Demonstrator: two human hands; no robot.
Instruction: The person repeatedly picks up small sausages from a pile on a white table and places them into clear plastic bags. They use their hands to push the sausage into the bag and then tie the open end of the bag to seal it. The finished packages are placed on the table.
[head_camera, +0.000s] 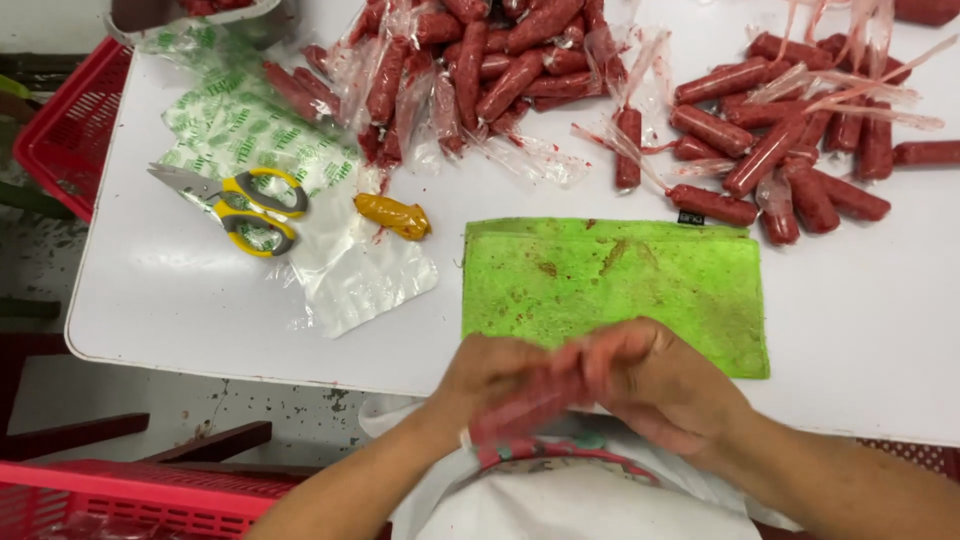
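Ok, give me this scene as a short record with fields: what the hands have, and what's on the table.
left hand: on one end of a red sausage, blurred
right hand: grip on the other end
in front of hands: stained green cloth
table: white
far side: two heaps of wrapped red sausages
left of cloth: yellow-handled scissors, small yellow object, plastic bags

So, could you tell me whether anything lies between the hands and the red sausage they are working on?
Nothing visible: the left hand and right hand both hold the red sausage directly, near the table edge.
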